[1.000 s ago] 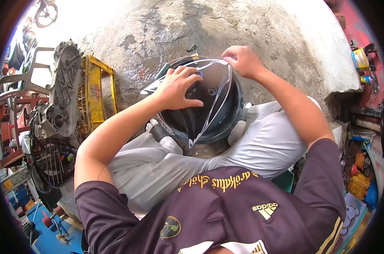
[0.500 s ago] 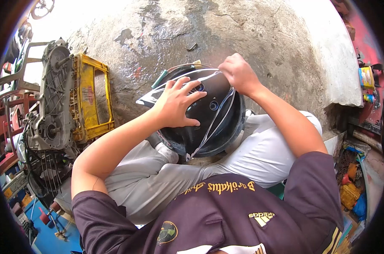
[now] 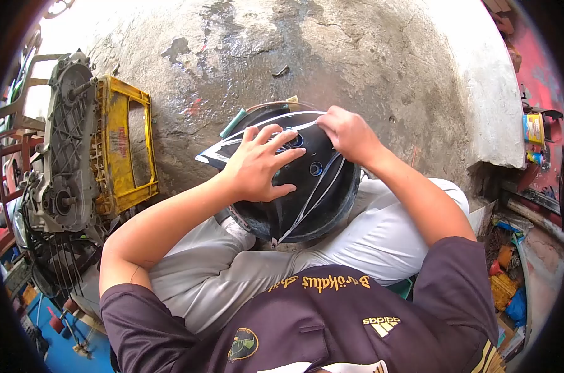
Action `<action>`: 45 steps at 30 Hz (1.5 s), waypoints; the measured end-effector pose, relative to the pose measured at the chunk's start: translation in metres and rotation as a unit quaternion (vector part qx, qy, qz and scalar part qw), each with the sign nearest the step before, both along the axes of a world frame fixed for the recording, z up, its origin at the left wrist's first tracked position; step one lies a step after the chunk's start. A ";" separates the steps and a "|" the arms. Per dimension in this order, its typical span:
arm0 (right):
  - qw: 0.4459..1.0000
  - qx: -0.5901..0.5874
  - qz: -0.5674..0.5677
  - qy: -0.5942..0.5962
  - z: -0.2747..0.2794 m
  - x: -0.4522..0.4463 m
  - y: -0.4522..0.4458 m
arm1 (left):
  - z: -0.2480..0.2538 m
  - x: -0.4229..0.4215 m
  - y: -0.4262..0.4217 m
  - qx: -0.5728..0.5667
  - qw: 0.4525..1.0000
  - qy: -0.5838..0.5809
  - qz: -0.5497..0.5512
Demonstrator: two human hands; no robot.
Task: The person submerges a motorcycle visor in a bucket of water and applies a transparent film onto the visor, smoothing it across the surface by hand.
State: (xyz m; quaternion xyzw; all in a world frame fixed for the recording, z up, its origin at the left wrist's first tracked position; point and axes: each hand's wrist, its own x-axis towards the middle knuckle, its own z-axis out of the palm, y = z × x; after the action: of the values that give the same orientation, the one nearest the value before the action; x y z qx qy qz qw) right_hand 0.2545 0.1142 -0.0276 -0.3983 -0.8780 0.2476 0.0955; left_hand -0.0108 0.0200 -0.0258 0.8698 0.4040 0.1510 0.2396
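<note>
1. Around the grip spreads a rough concrete floor (image 3: 369, 81), stained dark and glossy wet beyond the hands.
2. Well right of the grip stands a pale, smooth-sided ledge (image 3: 481, 81); well left, a scuffed yellow plastic crate (image 3: 121, 149) with an open frame, and beside it a long, ribbed grey metal casing (image 3: 70, 143).
3. Directly beneath both hands, a black panel (image 3: 300, 186) lies over the mouth of a round, dull black tub (image 3: 343, 211). It is smooth, pointed at its corners and edged with white lines, with a round fitting (image 3: 317, 168) below the right fingers.
4. The left hand (image 3: 257, 160) rests on the panel, fingers and thumb spread apart.
5. The right hand (image 3: 351, 138) has thumb and fingers pinched together on the panel's far right corner.
6. Just left of the tub's far rim is a small teal stick (image 3: 233, 123).
7. Nearer than the grip are grey cloth trousers (image 3: 381, 227).
</note>
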 end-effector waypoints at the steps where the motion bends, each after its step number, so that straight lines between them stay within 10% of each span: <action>1: 1.000 -0.009 0.018 0.000 0.001 -0.002 -0.002 | -0.001 0.000 0.001 -0.001 1.000 -0.002 0.002; 18: 0.981 0.150 0.113 0.045 -0.004 0.016 0.015 | -0.001 0.001 0.000 0.007 1.000 -0.002 -0.001; 45: 0.986 0.009 0.106 -0.131 0.006 -0.029 0.011 | -0.002 0.004 -0.002 0.026 1.000 0.005 -0.006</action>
State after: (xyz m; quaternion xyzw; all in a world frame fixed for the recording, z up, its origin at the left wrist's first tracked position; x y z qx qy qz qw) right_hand 0.2251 0.1251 -0.0217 -0.3313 -0.9223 0.1941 -0.0440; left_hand -0.0069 0.0182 -0.0279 0.8787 0.3962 0.1557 0.2158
